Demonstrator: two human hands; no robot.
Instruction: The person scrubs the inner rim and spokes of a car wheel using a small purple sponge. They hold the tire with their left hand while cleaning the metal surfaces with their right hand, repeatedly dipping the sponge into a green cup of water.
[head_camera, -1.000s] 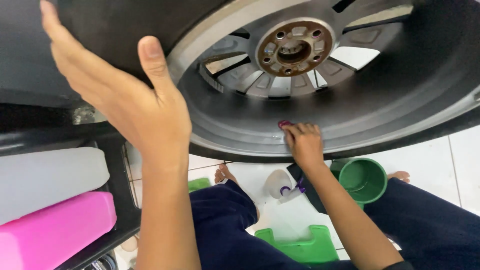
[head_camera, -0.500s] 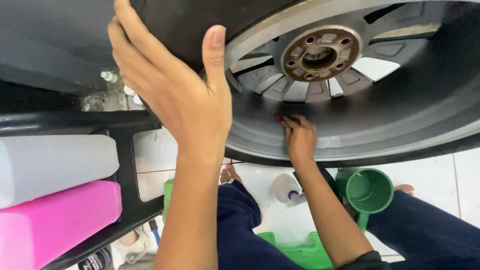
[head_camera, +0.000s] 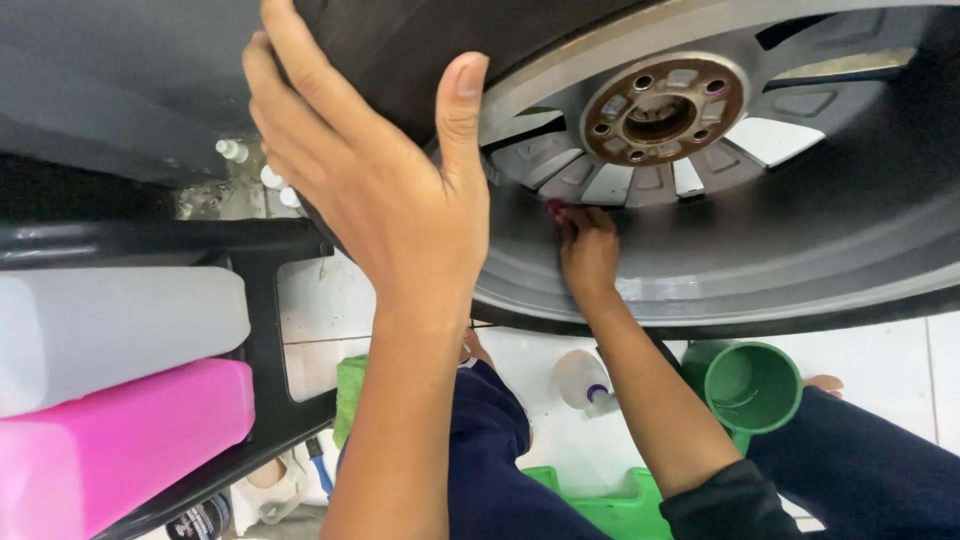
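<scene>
A car wheel fills the top of the view, with a black tyre, a silver alloy rim and a rusty brown hub. My left hand wraps the tyre's edge, fingers on the tread and thumb up against the sidewall near the rim lip. My right hand reaches inside the rim barrel just below the spokes. Its fingertips press a small pink pad against the metal. Most of the pad is hidden under the fingers.
A green cup, a white bottle and a green plastic stool sit on the white tiled floor between my knees. At left a black rack holds a white canister and a pink canister.
My left hand has slid right along the tyre towards the rim. My right hand has moved up from the rim's lower lip deeper into the barrel, near the spokes.
</scene>
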